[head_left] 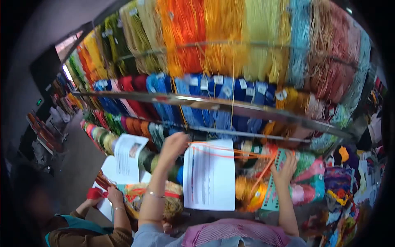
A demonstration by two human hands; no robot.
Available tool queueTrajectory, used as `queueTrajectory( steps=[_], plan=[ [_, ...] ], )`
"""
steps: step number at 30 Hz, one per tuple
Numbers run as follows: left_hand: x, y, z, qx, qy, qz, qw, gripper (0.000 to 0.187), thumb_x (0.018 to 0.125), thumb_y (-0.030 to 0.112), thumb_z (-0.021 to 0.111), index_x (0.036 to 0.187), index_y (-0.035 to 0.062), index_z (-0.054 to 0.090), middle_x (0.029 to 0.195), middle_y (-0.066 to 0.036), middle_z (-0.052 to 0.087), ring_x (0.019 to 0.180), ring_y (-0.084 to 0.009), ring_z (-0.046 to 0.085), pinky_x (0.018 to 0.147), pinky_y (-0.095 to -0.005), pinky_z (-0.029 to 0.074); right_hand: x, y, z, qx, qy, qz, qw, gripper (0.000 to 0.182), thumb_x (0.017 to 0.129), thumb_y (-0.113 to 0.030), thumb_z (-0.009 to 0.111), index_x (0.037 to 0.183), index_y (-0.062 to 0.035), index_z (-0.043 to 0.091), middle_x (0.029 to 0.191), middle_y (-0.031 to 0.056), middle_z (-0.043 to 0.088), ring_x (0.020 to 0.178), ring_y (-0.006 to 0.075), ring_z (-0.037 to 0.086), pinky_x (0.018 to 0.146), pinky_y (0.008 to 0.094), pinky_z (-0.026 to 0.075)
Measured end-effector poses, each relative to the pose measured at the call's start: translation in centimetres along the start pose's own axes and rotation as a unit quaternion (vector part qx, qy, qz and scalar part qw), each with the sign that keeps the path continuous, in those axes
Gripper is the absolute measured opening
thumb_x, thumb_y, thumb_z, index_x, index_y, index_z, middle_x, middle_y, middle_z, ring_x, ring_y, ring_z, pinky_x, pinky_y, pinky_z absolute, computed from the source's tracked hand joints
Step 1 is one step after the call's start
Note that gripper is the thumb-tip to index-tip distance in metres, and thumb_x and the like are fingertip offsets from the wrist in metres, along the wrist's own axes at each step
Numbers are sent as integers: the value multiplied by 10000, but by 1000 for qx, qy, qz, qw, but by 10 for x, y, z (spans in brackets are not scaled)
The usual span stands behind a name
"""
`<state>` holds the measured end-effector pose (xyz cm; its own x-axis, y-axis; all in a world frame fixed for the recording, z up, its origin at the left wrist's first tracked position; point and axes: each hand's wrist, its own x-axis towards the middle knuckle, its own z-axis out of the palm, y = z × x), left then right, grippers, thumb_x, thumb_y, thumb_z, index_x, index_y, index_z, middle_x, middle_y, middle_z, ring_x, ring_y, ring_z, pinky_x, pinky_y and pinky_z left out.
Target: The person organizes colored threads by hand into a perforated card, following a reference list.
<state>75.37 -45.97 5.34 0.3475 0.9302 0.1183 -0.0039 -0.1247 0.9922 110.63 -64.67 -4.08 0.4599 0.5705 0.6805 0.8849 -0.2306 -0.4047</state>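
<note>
A thin orange yarn strand (230, 154) runs nearly level across the top of a white printed paper sheet (209, 175), its long axis lying from nine o'clock to three o'clock between the two hands. The left hand (173, 145) pinches the strand's nine o'clock end, its grip pressed together on it; the right hand (285, 168) sits at the three o'clock end, fingers curled over a teal card of yarn samples (275, 185), and whether it also pinches the strand I cannot tell. Both hands look about equally close to the strand. At twelve o'clock hang blue wool skeins (222, 96) on a metal shelf rail (247, 109). At eight o'clock another person's hand (114, 195) holds a red object (94, 192).
</note>
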Motion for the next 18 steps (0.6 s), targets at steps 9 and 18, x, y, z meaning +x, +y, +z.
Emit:
queueTrajectory(
  steps=[9, 18],
  plan=[
    [40, 141, -78, 251, 196, 391, 863, 155, 872, 106, 652, 989, 7, 677, 760, -51, 630, 653, -87, 569, 575, -243, 435, 12, 5, 16, 58, -66, -45, 995, 551, 688, -132, 755, 1171, -20, 514, 1228, 184, 508, 1194, 386, 420, 1033, 481, 309],
    [169, 266, -17, 374, 393, 399, 739, 320, 764, 385, 731, 876, 86, 741, 751, -75, 700, 692, -209, 673, 640, -344, 506, 3, -9, -29, 7, -40, -35, 999, 459, 707, -146, 757, 1103, -22, 560, 1154, 163, 557, 1166, 355, 451, 1009, 463, 319]
  ],
)
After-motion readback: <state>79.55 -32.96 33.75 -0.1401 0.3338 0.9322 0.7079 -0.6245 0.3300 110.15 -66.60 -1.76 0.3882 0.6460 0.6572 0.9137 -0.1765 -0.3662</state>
